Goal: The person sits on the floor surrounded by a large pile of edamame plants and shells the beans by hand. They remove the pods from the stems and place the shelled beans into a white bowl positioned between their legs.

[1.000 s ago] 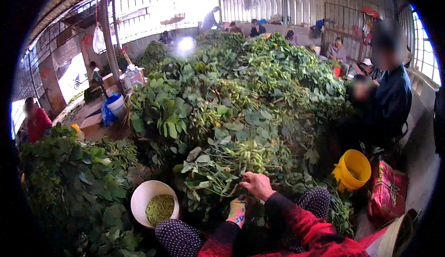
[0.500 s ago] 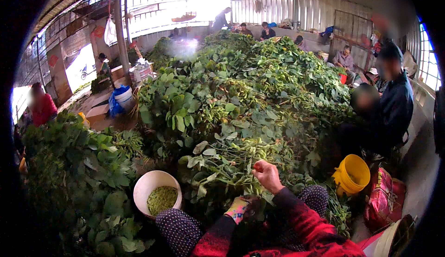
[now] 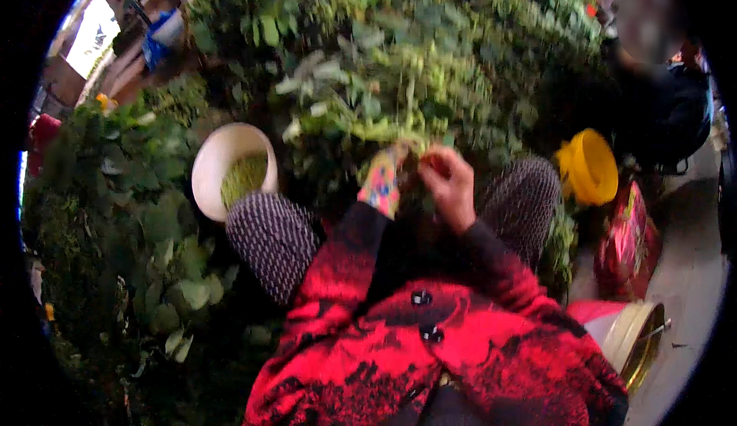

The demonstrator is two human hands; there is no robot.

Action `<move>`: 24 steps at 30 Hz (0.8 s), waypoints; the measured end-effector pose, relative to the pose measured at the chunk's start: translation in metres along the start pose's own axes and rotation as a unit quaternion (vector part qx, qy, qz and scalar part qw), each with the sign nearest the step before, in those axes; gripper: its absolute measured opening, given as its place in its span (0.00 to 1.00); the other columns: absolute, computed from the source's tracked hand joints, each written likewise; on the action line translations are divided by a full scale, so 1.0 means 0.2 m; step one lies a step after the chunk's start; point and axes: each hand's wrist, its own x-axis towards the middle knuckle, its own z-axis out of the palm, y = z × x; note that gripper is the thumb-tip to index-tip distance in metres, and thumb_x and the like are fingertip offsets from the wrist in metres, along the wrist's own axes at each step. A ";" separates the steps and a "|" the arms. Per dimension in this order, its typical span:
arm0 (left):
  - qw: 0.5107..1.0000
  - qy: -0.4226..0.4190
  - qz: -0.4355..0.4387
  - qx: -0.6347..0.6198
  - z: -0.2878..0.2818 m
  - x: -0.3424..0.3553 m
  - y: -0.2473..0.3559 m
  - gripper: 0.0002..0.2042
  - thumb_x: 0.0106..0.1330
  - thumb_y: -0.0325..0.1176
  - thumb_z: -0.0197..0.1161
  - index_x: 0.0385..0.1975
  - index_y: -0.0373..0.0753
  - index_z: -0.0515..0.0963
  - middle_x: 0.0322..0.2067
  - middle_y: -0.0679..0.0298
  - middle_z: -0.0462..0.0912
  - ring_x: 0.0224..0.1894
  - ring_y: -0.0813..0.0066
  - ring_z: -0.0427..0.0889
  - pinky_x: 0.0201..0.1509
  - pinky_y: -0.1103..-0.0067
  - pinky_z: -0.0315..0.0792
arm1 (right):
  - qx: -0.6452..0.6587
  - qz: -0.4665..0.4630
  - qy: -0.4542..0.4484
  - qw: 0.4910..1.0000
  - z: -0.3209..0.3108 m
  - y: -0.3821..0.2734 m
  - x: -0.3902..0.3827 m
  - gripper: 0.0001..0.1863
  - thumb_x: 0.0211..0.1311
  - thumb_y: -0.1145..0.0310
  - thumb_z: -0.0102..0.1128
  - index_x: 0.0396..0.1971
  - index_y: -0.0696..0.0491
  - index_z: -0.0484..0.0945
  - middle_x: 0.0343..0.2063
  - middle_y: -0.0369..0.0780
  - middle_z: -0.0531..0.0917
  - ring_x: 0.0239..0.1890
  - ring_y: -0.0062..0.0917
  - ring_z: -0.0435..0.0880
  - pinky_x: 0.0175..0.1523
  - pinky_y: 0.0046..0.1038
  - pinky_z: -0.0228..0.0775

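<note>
Blurred by motion, my left hand (image 3: 381, 178), in a pale patterned glove, grips leafy plant stems (image 3: 403, 130) with clusters of green pods. Beside it on the right, my bare right hand (image 3: 449, 184) has its fingers curled close to those stems; what is between its fingertips is unclear. Past both hands spreads a large heap of leafy stalks (image 3: 384, 42). A white bucket (image 3: 207, 169) partly filled with small green pieces stands left of my hands, by my left knee (image 3: 269, 249).
A yellow bucket (image 3: 587, 169) and a red sack (image 3: 626, 242) lie beyond my right knee. A metal container (image 3: 637, 345) is at lower right. Another person in dark clothes (image 3: 664, 111) sits at right. More foliage (image 3: 123, 234) banks up on the left.
The view has tipped sharply down onto my lap. My right hand has come down from among the pods to beside my gloved left hand.
</note>
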 end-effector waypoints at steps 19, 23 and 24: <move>0.948 0.158 0.013 0.275 0.05 0.08 0.01 0.06 0.56 0.33 0.57 0.25 0.38 0.74 0.17 0.71 0.73 0.15 0.88 0.65 0.15 0.88 0.56 | 0.054 0.134 -0.129 0.981 -0.07 0.14 0.03 0.15 0.54 0.76 0.47 0.43 0.61 0.69 0.20 0.28 0.70 0.23 0.10 0.65 0.29 0.12 0.59; 0.985 0.161 -0.010 0.056 0.01 0.06 0.01 0.05 0.58 0.33 0.53 0.28 0.40 0.72 0.18 0.70 0.73 0.15 0.86 0.68 0.11 0.90 0.53 | 0.109 0.204 -0.126 0.965 -0.06 0.14 0.03 0.13 0.53 0.75 0.49 0.40 0.60 0.72 0.19 0.27 0.69 0.19 0.08 0.62 0.23 0.11 0.56; 0.987 0.142 -0.043 0.060 -0.02 0.04 0.04 0.06 0.59 0.34 0.51 0.28 0.40 0.72 0.21 0.69 0.75 0.16 0.84 0.71 0.12 0.90 0.55 | 0.123 0.234 -0.133 0.955 -0.04 0.12 0.04 0.13 0.53 0.75 0.49 0.39 0.60 0.72 0.18 0.27 0.69 0.18 0.08 0.62 0.22 0.11 0.54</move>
